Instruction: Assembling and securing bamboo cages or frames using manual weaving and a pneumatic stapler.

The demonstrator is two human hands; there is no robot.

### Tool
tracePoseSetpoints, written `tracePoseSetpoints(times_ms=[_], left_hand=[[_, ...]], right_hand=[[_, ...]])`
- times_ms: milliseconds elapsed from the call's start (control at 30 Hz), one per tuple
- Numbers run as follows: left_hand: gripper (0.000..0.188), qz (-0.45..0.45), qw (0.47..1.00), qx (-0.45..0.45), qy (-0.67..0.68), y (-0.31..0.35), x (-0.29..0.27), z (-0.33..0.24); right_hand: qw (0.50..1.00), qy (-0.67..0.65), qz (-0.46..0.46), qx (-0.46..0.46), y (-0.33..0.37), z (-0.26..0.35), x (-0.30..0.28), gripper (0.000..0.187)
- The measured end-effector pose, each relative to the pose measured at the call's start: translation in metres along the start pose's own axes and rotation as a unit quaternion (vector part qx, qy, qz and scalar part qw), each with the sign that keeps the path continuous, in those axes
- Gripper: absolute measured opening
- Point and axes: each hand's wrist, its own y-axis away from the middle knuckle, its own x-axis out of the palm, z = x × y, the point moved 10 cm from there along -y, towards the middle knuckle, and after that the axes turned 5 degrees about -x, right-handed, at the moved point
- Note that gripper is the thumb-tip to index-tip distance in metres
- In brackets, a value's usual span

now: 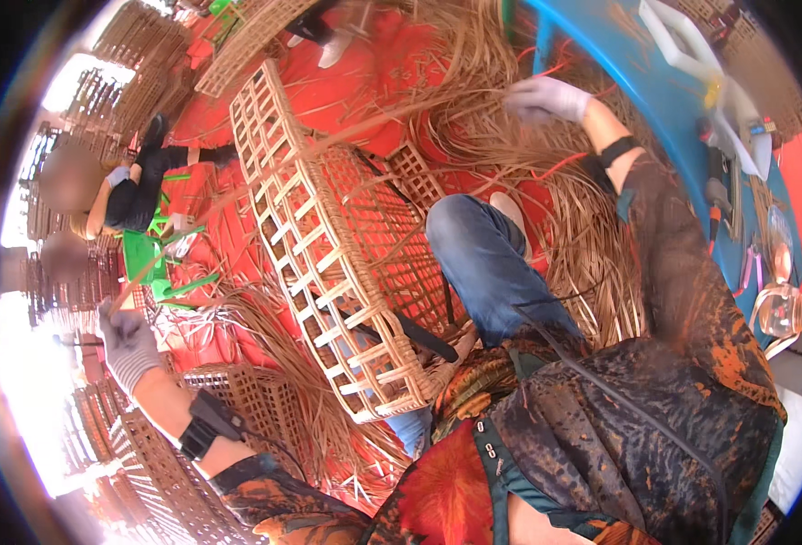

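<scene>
A large open-lattice woven rattan basket (328,263) lies tilted on its side against my legs, its pale rim side facing left. My left hand (130,343), in a thin striped glove, is closed on one end of a long rattan strip (346,136) out to the left. That strip stretches across above the basket to my right hand (546,98), gloved in white and raised at the upper right. The fingers of the right hand look pinched around it, slightly blurred by motion. Neither hand touches the basket.
Loose rattan strips (592,236) heap on the red floor (337,86) at right. Blue table (623,68) curves along the right. Green stools (142,259) and a seated person (138,195) are at left. Finished baskets (256,400) stack at lower left; a smaller lattice piece (414,174) lies behind.
</scene>
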Motion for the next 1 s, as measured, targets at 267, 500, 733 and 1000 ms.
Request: tracePoseSetpoints(times_ms=[267,500,733,1000], left_hand=[[0.024,0.004,0.996,0.036,-0.082,0.033,0.032,0.072],[0.019,0.081,0.992,-0.072,-0.065,0.120,0.173,0.212],[0.013,-0.009,0.997,-0.078,-0.006,0.038,0.039,0.166],[0.013,-0.194,0.981,-0.005,0.005,0.017,-0.116,0.082]], right_hand=[[0.864,0.437,-0.210,-0.134,-0.018,0.082,-0.034,0.038],[0.934,0.119,0.072,-0.329,0.018,0.313,0.225,0.027],[0.968,0.043,0.192,-0.157,0.017,0.205,0.145,0.024],[0.993,0.062,-0.036,0.094,0.034,-0.012,-0.054,0.030]])
